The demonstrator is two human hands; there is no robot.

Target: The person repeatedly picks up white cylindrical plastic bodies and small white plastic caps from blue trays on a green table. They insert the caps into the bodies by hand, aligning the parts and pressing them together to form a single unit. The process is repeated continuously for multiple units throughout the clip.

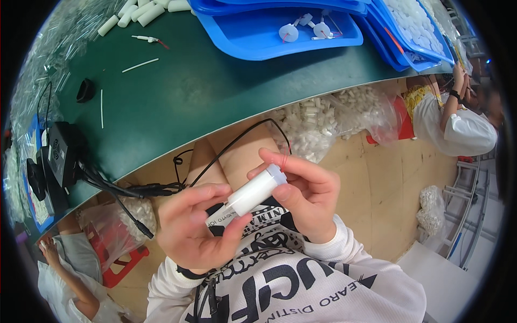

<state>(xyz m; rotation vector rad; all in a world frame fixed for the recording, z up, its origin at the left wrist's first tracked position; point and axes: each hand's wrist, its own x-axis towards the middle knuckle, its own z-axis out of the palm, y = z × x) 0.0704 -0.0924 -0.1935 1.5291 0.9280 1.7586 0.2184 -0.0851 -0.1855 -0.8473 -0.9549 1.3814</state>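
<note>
In front of my body, a transparent tube with a white cylinder inside [249, 195] is held at a slant between both hands. My left hand [191, 229] is closed round its lower left end, thumb below and fingers above. At the upper right end sits a pale translucent cap [276, 174], pinched by the thumb and fingers of my right hand [315, 196]. A thin red wire shows by the cap, near the right fingertips. The inside of the cap is hidden.
A blue tray [231, 44] with white discs [289, 33] stands on the green table [188, 91]. White cylinders [150, 15] and a thin white stick [140, 65] lie left. Cables [116, 188] hang from a black device [64, 148]. Co-workers sit at both sides; bags of white parts [318, 118] lie below.
</note>
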